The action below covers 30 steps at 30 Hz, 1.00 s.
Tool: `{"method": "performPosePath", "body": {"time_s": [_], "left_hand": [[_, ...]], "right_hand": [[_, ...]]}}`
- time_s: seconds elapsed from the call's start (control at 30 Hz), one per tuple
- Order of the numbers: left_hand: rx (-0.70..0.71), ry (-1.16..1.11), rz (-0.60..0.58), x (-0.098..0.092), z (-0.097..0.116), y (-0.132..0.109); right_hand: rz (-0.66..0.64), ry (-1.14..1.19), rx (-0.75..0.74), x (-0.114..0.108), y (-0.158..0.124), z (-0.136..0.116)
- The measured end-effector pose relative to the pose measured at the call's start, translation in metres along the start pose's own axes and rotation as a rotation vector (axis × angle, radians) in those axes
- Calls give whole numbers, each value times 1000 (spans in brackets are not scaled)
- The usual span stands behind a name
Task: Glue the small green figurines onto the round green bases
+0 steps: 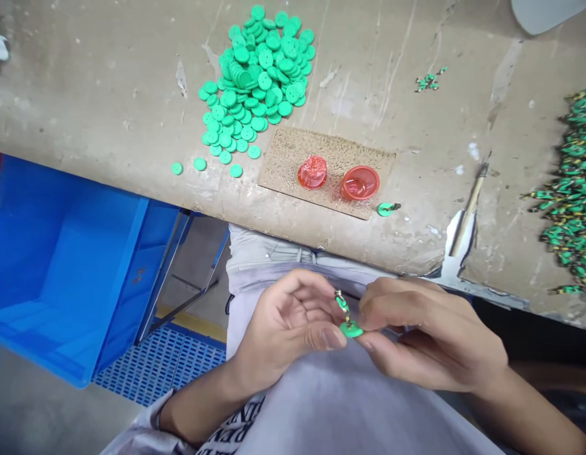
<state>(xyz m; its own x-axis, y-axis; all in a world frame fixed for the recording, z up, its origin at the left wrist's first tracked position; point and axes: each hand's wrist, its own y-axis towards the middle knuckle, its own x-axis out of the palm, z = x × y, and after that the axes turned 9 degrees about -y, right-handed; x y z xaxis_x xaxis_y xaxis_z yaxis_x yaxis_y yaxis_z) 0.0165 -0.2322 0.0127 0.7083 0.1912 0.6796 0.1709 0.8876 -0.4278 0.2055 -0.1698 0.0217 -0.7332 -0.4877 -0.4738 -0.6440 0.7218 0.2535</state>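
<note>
Near the lap, below the table edge, a small figure on a green disc (351,329) stands upright between both hands. My left hand (297,322) has its thumb against the disc's left side, with its other fingers curled behind. My right hand (425,332) pinches the disc's right side between thumb and fingers. The figure has green, yellow and dark parts. Above the hands, on a brown board (286,155), sit a red upturned cup (313,172) and a red open cup (360,183). Another green disc with a figure attached (386,209) lies right of the board.
Green discs (264,79) are heaped at the table's back. Many small figures (574,196) are piled at the right, with several more (428,81) farther back. A brush (469,208) lies near the front edge. A blue bin (65,265) is at the left.
</note>
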Motion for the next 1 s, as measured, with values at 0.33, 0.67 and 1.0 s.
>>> {"method": "performPosePath", "body": {"time_s": [0.33,0.67,1.0], "left_hand": [[662,731,-100,0,12,-4],[604,721,-51,-1,9,-5],[604,711,-94,-5,5,-6]], "right_hand": [[-111,-151,-10,-2,-1,-5],[-96,-86,29,0,0,-7],[5,-33,55,6,-3,-11]]}}
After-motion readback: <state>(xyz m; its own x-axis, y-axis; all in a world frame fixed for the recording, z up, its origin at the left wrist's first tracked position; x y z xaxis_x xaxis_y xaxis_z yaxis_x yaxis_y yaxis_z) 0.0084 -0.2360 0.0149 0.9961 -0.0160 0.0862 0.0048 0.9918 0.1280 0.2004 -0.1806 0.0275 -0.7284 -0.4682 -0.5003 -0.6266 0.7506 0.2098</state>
